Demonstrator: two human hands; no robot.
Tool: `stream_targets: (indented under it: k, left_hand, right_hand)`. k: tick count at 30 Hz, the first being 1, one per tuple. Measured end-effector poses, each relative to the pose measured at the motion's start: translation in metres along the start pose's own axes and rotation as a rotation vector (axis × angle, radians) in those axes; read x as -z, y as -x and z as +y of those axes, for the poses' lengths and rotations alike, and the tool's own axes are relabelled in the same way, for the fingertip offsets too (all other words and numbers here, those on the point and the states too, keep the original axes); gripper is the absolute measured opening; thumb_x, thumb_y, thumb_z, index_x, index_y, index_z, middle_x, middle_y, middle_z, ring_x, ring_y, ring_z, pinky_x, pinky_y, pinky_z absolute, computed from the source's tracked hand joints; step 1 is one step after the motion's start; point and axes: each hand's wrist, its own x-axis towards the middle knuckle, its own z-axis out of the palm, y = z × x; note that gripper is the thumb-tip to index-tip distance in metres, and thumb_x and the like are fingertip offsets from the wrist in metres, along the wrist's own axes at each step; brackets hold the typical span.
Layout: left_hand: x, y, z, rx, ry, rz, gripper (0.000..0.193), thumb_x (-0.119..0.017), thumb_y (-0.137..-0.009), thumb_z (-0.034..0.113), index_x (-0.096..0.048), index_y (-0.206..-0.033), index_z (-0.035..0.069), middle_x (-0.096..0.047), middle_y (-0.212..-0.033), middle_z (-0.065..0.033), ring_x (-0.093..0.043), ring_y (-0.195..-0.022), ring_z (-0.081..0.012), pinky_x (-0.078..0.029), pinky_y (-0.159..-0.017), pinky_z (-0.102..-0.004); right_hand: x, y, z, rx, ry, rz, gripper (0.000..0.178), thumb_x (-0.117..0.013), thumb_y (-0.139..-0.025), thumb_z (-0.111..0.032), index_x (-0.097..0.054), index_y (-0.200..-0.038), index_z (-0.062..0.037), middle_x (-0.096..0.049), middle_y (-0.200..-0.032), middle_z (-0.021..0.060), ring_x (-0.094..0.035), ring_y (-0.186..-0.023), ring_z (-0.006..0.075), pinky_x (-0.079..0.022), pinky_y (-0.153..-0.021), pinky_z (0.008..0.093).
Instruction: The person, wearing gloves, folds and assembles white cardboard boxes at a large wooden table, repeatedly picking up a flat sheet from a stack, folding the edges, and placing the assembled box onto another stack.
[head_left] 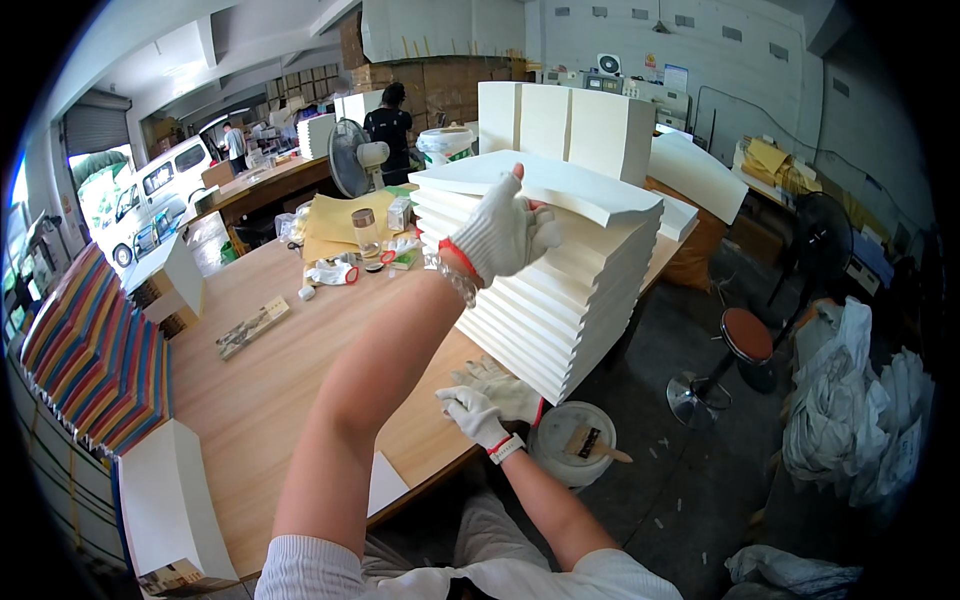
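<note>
Head view: left hand (505, 232) is pressing flat, ungripped, on the stack of white sheets (560, 290) sitting on the wooden table (270, 380); right hand (478, 412) is resting unclenched near a spare glove (500, 385) at the stack's base.

Two gloved hands (505, 235), one paper stack (545, 290), one bucket (572, 443).

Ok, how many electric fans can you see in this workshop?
2. A white pedestal fan stands behind the far end of the wooden table, near a person in black. A black pedestal fan stands on the right, by the cluttered shelves. Others may be hidden behind the stacks.
</note>
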Motion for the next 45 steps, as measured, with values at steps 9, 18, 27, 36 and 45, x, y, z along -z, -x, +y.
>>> stream_targets:
  k: [9, 18, 27, 36, 45]
  left_hand:
    - [-0.038, -0.011, -0.010, -0.359, 0.355, 0.437, 0.032, -0.039, -0.101, 0.024, -0.040, -0.114, -0.005, -0.049, -0.121, -0.0190, -0.055, -0.110, -0.0323, -0.052, -0.093, -0.0351]
    - [0.083, 0.170, 0.015, -0.390, 0.234, 0.114, 0.026, -0.045, -0.094, 0.014, -0.050, -0.111, -0.005, -0.061, -0.107, -0.0169, -0.064, -0.098, -0.0257, -0.055, -0.083, -0.0361]
    - [0.196, 0.448, -0.084, -0.415, -0.019, 0.793, 0.054, -0.052, -0.082, 0.007, -0.041, -0.134, -0.004, -0.057, -0.121, -0.0214, -0.063, -0.105, -0.0298, -0.054, -0.090, -0.0400]
    - [0.273, 0.535, -0.126, -0.125, -0.304, 1.067, 0.029, -0.062, -0.087, 0.016, -0.054, -0.110, 0.000, -0.064, -0.091, -0.0082, -0.067, -0.074, -0.0171, -0.057, -0.065, -0.0296]
    - [0.264, 0.533, -0.123, -0.042, -0.509, 1.265, 0.020, -0.066, -0.084, 0.018, -0.060, -0.091, 0.001, -0.063, -0.078, -0.0067, -0.062, -0.064, -0.0156, -0.051, -0.056, -0.0277]
  right_hand:
    - [-0.002, -0.002, -0.001, 0.037, 0.044, -0.022, 0.024, -0.050, -0.091, -0.006, -0.064, -0.109, 0.0014, -0.065, -0.087, 0.0051, -0.060, -0.072, 0.0098, -0.050, -0.066, 0.0224]
    - [0.018, -0.001, -0.104, -0.036, -0.397, 0.092, 0.035, -0.049, -0.098, -0.025, -0.053, -0.124, -0.0017, -0.062, -0.104, 0.0094, -0.064, -0.084, 0.0186, -0.055, -0.072, 0.0280]
    - [-0.035, -0.064, -0.126, -0.326, -0.291, -0.477, 0.043, -0.061, -0.090, -0.037, -0.061, -0.112, 0.0000, -0.066, -0.096, 0.0053, -0.062, -0.083, 0.0134, -0.051, -0.072, 0.0261]
    - [-0.133, -0.067, -0.036, -0.405, 0.215, -0.579, 0.044, -0.065, -0.087, -0.041, -0.066, -0.107, -0.0011, -0.068, -0.089, 0.0032, -0.060, -0.074, 0.0094, -0.047, -0.061, 0.0263]
    - [-0.143, -0.072, -0.021, -0.406, 0.195, -0.577, 0.040, -0.065, -0.088, -0.038, -0.067, -0.106, -0.0021, -0.067, -0.084, 0.0006, -0.058, -0.068, 0.0071, -0.046, -0.058, 0.0255]
